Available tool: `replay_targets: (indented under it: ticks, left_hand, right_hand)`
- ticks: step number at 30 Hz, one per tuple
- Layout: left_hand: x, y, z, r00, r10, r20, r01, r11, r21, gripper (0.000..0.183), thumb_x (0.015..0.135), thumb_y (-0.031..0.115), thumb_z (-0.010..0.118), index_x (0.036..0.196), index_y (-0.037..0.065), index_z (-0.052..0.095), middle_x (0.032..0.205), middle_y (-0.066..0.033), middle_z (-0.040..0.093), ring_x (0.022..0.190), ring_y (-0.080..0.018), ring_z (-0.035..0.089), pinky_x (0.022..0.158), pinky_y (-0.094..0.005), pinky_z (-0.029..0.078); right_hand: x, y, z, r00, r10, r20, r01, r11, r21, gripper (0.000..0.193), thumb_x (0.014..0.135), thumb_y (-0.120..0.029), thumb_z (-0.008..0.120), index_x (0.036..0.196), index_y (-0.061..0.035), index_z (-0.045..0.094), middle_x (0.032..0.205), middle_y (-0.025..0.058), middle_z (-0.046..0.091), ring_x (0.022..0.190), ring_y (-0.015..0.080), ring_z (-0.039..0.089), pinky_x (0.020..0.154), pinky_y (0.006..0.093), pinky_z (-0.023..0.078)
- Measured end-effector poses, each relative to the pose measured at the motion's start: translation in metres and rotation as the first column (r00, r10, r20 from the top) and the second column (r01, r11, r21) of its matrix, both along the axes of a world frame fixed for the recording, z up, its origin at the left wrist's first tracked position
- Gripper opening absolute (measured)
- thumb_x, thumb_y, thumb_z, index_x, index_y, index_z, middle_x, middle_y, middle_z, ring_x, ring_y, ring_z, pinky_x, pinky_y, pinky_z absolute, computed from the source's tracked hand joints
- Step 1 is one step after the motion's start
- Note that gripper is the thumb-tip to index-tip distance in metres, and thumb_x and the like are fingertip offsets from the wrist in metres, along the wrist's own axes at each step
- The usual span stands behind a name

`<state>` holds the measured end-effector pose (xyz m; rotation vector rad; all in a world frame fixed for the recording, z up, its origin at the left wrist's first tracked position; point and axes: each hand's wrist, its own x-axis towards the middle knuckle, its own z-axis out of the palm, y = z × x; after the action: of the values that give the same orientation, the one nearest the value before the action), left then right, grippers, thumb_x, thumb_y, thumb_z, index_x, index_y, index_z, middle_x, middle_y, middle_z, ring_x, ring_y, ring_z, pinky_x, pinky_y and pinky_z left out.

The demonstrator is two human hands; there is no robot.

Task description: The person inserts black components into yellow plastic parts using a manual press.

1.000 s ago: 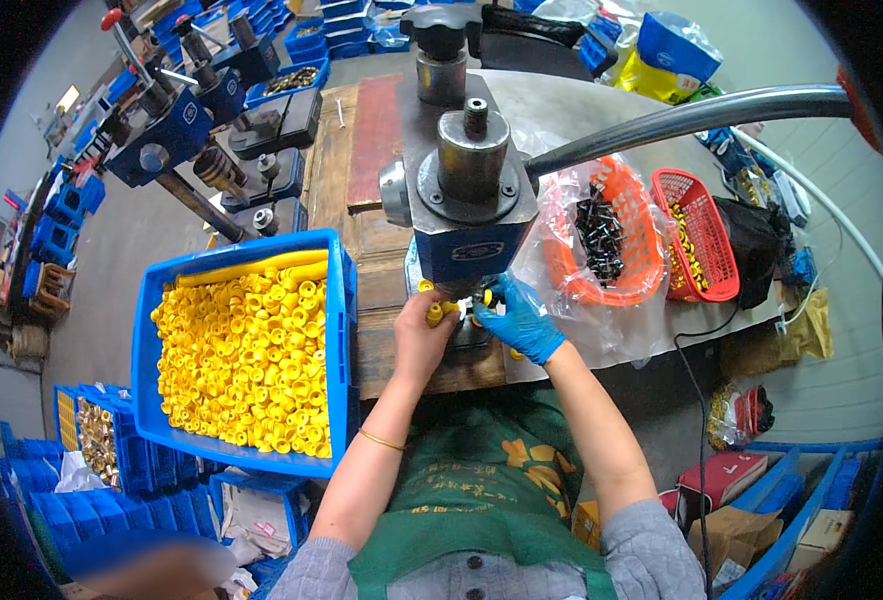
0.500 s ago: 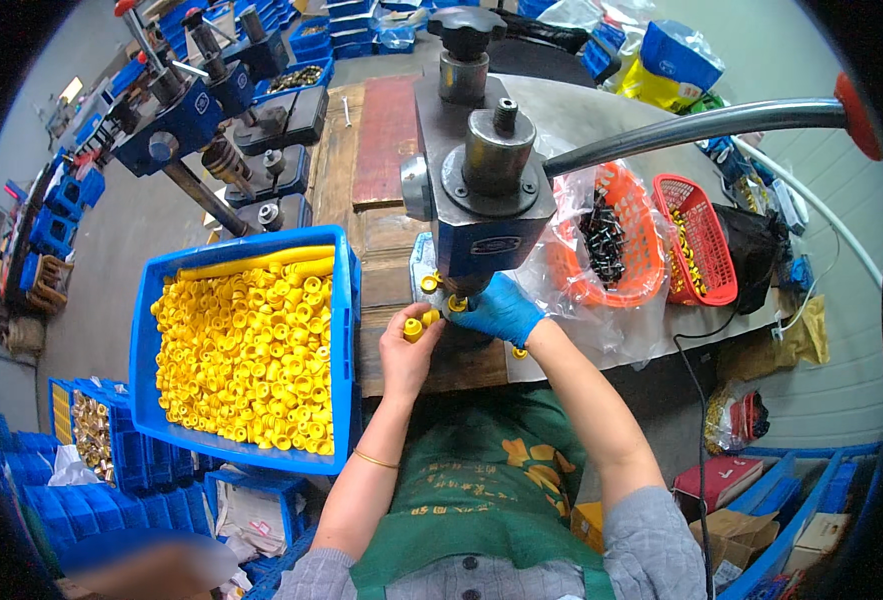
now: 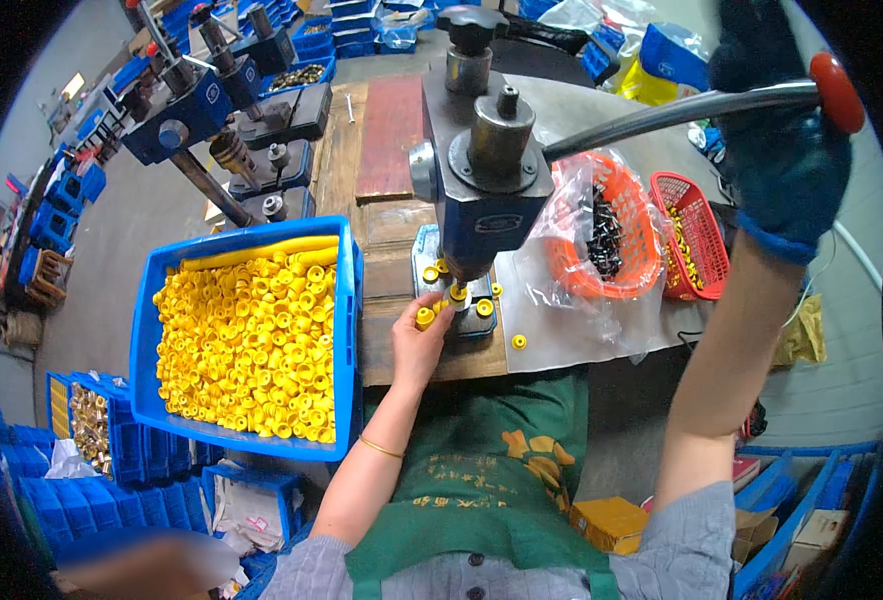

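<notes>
Pinched in my left hand (image 3: 418, 342) are small yellow plastic caps (image 3: 425, 317), its fingertips at the base of a hand press, right below the spindle. Another yellow cap (image 3: 457, 293) sits under the spindle tip, and several more lie around the press base (image 3: 478, 325). My right hand (image 3: 789, 165), in a blue glove, is raised at the press lever (image 3: 681, 108), near its red knob (image 3: 836, 93). The fingers stretch upward past the lever, dark and somewhat blurred, and do not look wrapped round it. The press head (image 3: 493, 215) stands between both hands.
A blue bin (image 3: 346, 335) full of yellow caps stands on the left. An orange basket (image 3: 651, 265) with black parts and a red basket (image 3: 696, 205) with yellow parts stand on the right. More presses (image 3: 186, 115) stand at the back left. One cap (image 3: 518, 342) lies near the table edge.
My right hand has left the press base and risen to the lever at the upper right. My left hand stays by the base with its caps. The view has shifted slightly.
</notes>
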<state>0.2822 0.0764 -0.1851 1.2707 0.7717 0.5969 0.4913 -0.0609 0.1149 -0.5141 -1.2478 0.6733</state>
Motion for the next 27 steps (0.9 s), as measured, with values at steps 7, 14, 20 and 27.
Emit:
replay_targets:
  ticks: [7,14,20,27]
  left_hand:
    - [0.004,0.002,0.000,0.996,0.060,0.060,-0.046,0.977,-0.210,0.021,0.077,0.008,0.063,0.096,0.005,0.058,0.067,0.0016,0.053,0.047,-0.0031,0.041,0.040,-0.0169,0.031]
    - [0.001,0.009,-0.006,0.983,0.123,0.136,-0.067,0.931,-0.358,0.022,0.079,0.012,0.062,0.098,0.006,0.054,0.068,-0.0006,0.053,0.049,-0.0049,0.044,0.041,-0.0169,0.033]
    - [0.009,0.005,0.013,0.983,0.060,0.176,-0.002,0.950,-0.313,0.022,0.078,0.008,0.062,0.098,0.004,0.052,0.075,-0.0015,0.053,0.059,-0.0067,0.048,0.045,-0.0175,0.036]
    - [0.007,0.009,0.006,0.995,0.072,0.072,-0.057,0.979,-0.196,0.019,0.076,0.007,0.063,0.093,0.006,0.056,0.071,0.0028,0.052,0.052,-0.0041,0.044,0.043,-0.0167,0.034]
  right_hand:
    - [-0.098,-0.101,-0.038,0.533,0.093,0.841,0.725,0.461,-0.511,0.086,0.073,-0.017,0.058,0.135,0.0004,0.002,0.142,0.0162,0.008,0.131,0.0226,0.010,0.105,0.0348,0.009]
    - [-0.104,-0.075,-0.092,0.611,-0.067,0.789,0.711,0.483,-0.510,0.083,0.071,-0.013,0.060,0.135,0.0011,0.008,0.141,0.0168,0.014,0.131,0.0253,0.010,0.105,0.0338,0.009]
    - [-0.019,-0.068,-0.036,0.985,-0.017,0.175,0.004,0.997,0.074,0.041,0.092,-0.017,0.028,0.129,-0.0001,0.030,0.131,0.0134,0.034,0.117,0.0224,0.037,0.103,0.0289,0.022]
    - [-0.081,0.058,-0.270,0.621,-0.158,0.768,0.690,0.575,-0.440,0.042,0.075,-0.007,0.056,0.115,-0.0036,0.044,0.104,0.0234,0.051,0.096,0.0376,0.050,0.079,0.0378,0.042]
